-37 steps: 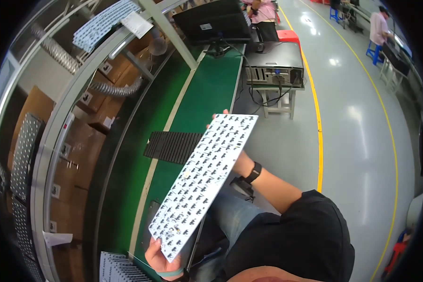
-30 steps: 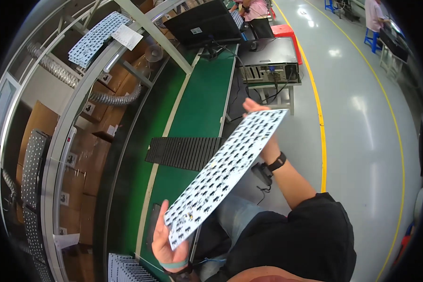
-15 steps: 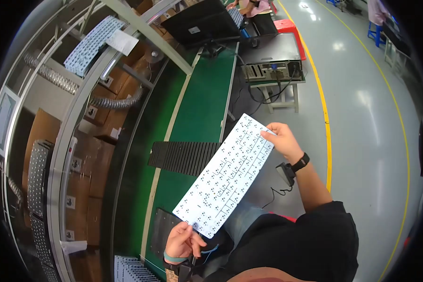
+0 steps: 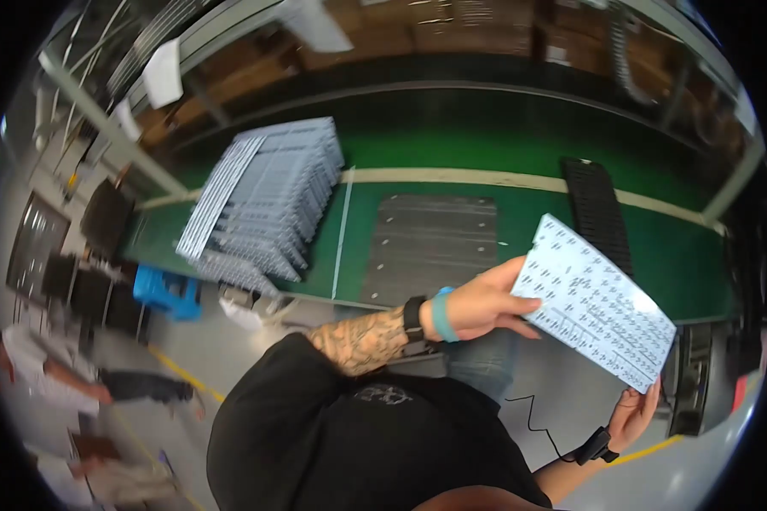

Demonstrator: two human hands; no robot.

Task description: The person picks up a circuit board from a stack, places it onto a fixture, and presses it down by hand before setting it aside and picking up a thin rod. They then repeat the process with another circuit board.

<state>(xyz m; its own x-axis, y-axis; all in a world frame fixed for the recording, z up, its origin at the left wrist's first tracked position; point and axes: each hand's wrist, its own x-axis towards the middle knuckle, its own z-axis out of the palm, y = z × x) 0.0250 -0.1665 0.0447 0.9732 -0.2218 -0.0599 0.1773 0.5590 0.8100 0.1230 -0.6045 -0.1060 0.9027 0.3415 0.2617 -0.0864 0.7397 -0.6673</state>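
Both hands hold a white perforated panel over the edge of a green worktop.

The left hand [image 4: 486, 302] grips the near-left edge of the white panel [image 4: 595, 300], thumb on top, a blue band and a dark watch at its wrist; the right hand [image 4: 635, 413] closes on the panel's lower right corner. The panel tilts in the air, just above the worktop's front edge. On the green worktop [image 4: 452, 157] lie a dark grey mat [image 4: 430, 243], a black ribbed tray [image 4: 596, 209] to its right and a fanned stack of grey panels [image 4: 264, 200] to its left. Beyond the worktop's left end are a blue crate [image 4: 164, 294] and a grey floor [image 4: 187, 349] with a yellow line, where another person [image 4: 51, 375] bends.
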